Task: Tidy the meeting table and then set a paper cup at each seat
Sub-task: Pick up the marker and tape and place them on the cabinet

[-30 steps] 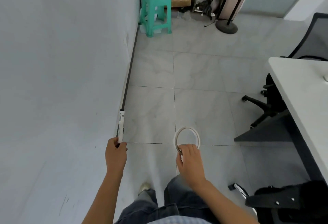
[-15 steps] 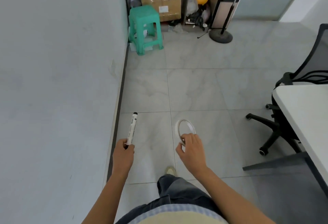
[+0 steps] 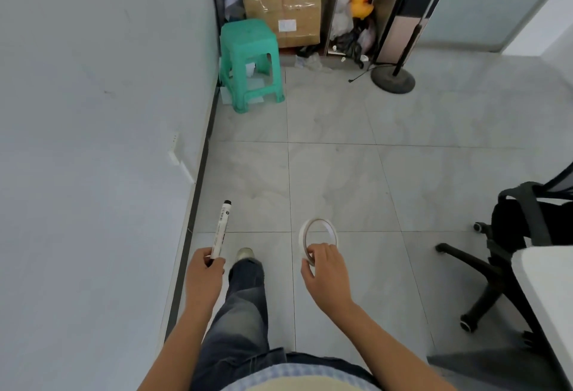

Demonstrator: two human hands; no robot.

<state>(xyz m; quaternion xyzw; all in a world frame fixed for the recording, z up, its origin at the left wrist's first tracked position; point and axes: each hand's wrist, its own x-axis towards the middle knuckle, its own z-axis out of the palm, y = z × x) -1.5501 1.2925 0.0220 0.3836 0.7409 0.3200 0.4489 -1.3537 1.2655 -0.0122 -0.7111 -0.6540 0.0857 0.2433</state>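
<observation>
A: Tidy items, where?

B: White marker pen with black cap (image 3: pixel 221 229), lower centre-left, pointing up. The left hand (image 3: pixel 203 272) pinches its bottom end. Thin white ring of adhesive tape (image 3: pixel 319 237), lower centre. The right hand (image 3: pixel 325 269) has fingers curled round its lower rim. Both items are off the surface, carried above the floor. No paper cups in view.

A: What could go wrong?

B: The tape ring is held at one edge only, so my guess is it could slip or roll away if dropped. The marker is gripped at the very end and could tip out. I see no clear drop-off spot, so the items may end up in the corner clutter.

A: Surface?

B: White surface (image 3: pixel 545 282), just a corner at the lower right edge. Can't tell what's on it. Black mesh office chair on castors (image 3: pixel 511 235) just beside it.

A: Room?

B: Grey tiled floor (image 3: pixel 341 173), with a pale wall (image 3: pixel 93 142) filling the left. Upper centre has a green plastic stool (image 3: pixel 249 58) with a taped brown cardboard box (image 3: pixel 283 12) behind it. A yellow toy duck (image 3: pixel 359 3) and a black round stand base (image 3: pixel 392 80) sit further right.
</observation>
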